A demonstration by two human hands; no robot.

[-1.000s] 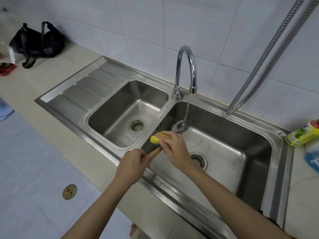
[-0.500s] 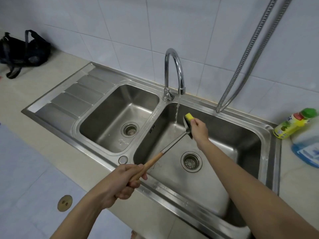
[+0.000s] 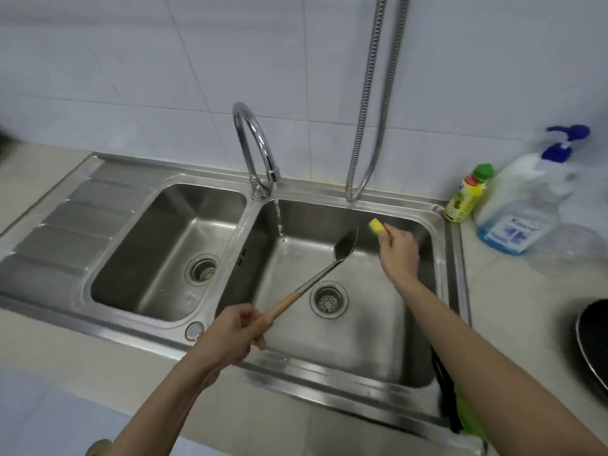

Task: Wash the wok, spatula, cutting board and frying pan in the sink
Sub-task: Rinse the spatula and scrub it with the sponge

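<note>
Left hand (image 3: 232, 335) grips the spatula (image 3: 324, 269) by its wooden handle, the driest hold; the steel blade is stiff, wet, likely slippery; right hand (image 3: 398, 253) pinches a soft sponge (image 3: 377, 225).

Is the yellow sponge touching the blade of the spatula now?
Apart. The head view shows bare sink wall between the sponge in the right hand and the spatula blade.

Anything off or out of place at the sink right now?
Only one thing: the tap runs into the right basin, but its stream misses the spatula and sponge, both held off to its right. Nothing looks spilled or damaged.
</note>
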